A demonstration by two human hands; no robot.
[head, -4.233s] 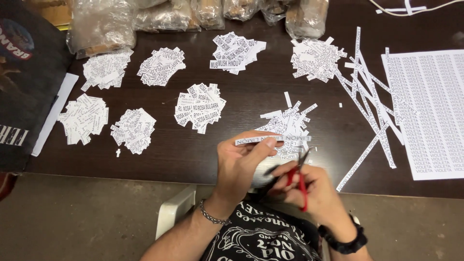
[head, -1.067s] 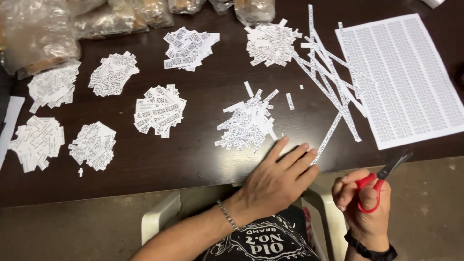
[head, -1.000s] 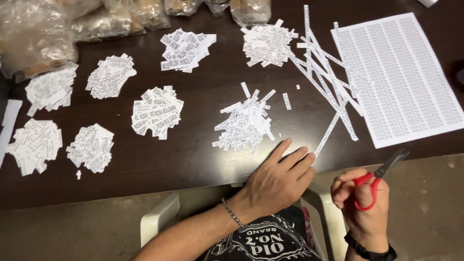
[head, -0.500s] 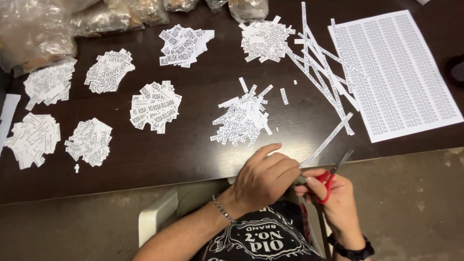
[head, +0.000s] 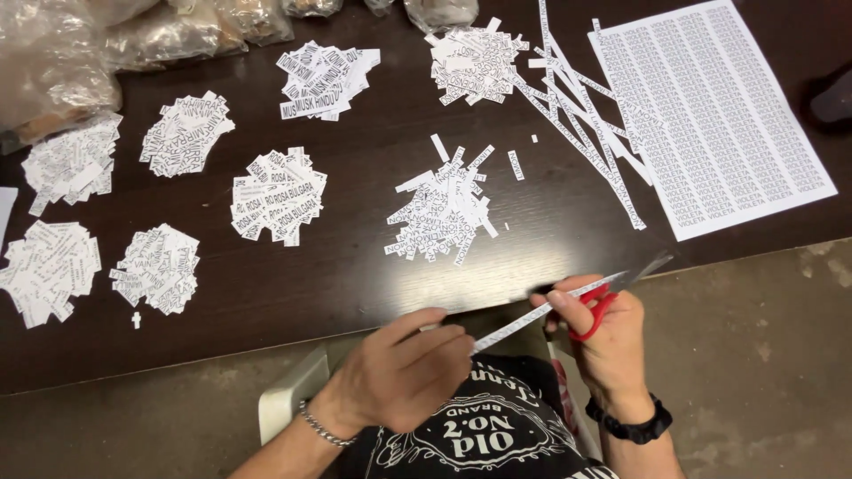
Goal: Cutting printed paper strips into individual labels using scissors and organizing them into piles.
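Nearest the person, just off the near edge of the dark table point(head: 355, 275), the left hand point(head: 399, 377) pinches the lower end of a narrow printed paper strip point(head: 532, 315) between curled fingertips. The strip runs up and right to the right hand point(head: 603, 333), whose fingers are curled through the red handles of a pair of scissors point(head: 612, 293); the blades meet the strip's upper end, though whether they are parted cannot be told. Past the hands, near the table's middle, lies a loose heap of cut slips point(head: 444, 208). More heaps point(head: 275, 195) sit toward the left edge. Long uncut strips point(head: 577, 124) and a printed sheet point(head: 710, 115) lie by the far right corner, with clear bags point(head: 133, 40) along the far edge.
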